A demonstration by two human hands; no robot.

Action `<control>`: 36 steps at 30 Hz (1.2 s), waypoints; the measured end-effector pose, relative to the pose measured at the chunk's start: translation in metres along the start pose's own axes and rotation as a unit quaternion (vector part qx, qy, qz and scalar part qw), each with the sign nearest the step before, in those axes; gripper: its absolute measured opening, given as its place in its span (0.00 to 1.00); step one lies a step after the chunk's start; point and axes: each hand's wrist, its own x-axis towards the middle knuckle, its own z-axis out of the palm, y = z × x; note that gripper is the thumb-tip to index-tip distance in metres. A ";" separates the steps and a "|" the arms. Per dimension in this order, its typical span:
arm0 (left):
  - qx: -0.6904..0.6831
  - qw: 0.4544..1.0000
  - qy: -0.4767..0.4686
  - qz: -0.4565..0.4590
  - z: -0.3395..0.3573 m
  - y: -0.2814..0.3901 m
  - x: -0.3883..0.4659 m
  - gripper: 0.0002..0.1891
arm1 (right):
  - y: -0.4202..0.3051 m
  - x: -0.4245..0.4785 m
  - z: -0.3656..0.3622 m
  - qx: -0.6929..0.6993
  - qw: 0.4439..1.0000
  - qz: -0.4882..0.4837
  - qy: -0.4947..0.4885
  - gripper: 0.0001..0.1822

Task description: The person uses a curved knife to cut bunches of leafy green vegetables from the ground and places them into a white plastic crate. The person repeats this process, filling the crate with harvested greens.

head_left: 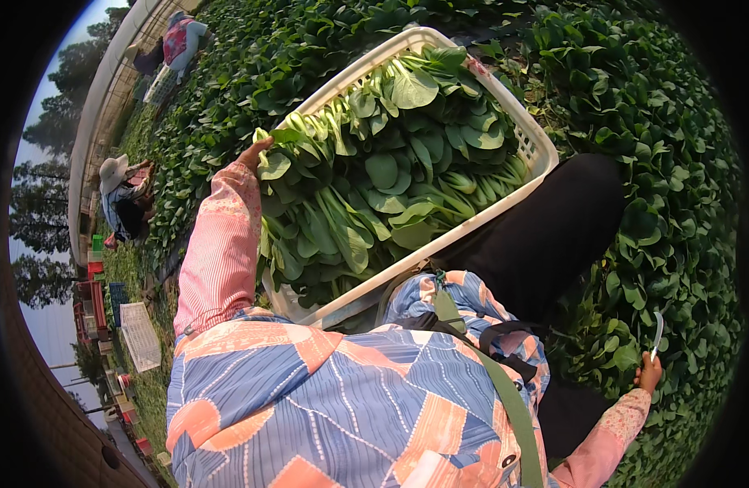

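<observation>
A white plastic crate (pixel 454 235) lies tilted against the legs, filled with leafy greens that look like bok choy (pixel 383 171). My left hand (pixel 255 152) is at the crate's left end, against the pale stems of a bunch there; the leaves and stems hide most of its fingers, so its grip is unclear. Out at the lower right, my right hand (pixel 649 372) is closed around the handle of a small curved knife (pixel 658 334). The blade points up in the picture, over the growing plants.
Dense leafy plants (pixel 649 171) grow on both sides of the crate. At the upper left, people (pixel 179 46) are beside another crate (pixel 161 85); a crouching person (pixel 121 198) wears a hat. An empty-looking white crate (pixel 141 337) and coloured crates (pixel 96 267) stand at the left.
</observation>
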 end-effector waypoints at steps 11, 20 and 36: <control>0.330 0.762 0.403 0.384 -0.018 -0.085 0.105 0.49 | -0.009 -0.046 0.021 -0.053 0.998 0.004 -0.029 0.11; 0.433 0.729 0.420 0.323 0.025 -0.110 0.157 0.36 | -0.050 -0.106 -0.014 -0.083 0.994 0.007 0.066 0.07; 0.543 0.708 0.255 0.373 0.196 0.165 0.170 0.26 | 0.205 -0.227 -0.063 -0.038 0.977 0.131 0.164 0.10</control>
